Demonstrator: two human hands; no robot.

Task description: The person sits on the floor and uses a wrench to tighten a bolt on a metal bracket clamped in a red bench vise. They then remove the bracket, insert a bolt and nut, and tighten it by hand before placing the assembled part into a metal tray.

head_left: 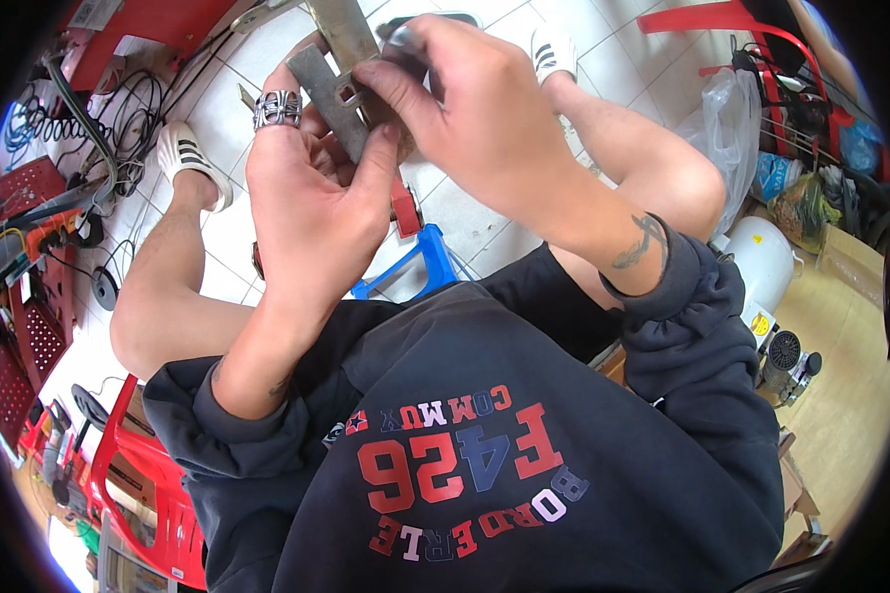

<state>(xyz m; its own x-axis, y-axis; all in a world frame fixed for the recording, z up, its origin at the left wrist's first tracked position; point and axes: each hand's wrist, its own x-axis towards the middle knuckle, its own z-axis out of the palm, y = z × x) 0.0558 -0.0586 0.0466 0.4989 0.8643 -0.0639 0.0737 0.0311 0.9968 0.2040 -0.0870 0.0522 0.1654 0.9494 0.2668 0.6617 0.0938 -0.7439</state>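
In front of me at the top, a worn grey metal bracket (326, 107) with flat plates and a square hole is held between both hands. My left hand (311, 203) wraps round its lower side, thumb pressed against it, with a broad silver ring on one finger. From the right, my right hand (475, 104) grips it, thumb next to the square hole and fingers curled behind. A flat metal bar (344, 32) stretches up from the plates to the picture's edge. Something small and shiny shows at my right fingertips; I cannot make out what it is.
Below my hands stand a blue plastic stool (430, 259) and a red metal part (403, 210). Black cables (129, 133) and red perforated panels (42, 331) lie left, near a red chair (173, 504). To the right are a clear plastic bag (730, 124) and a white tank (764, 259).
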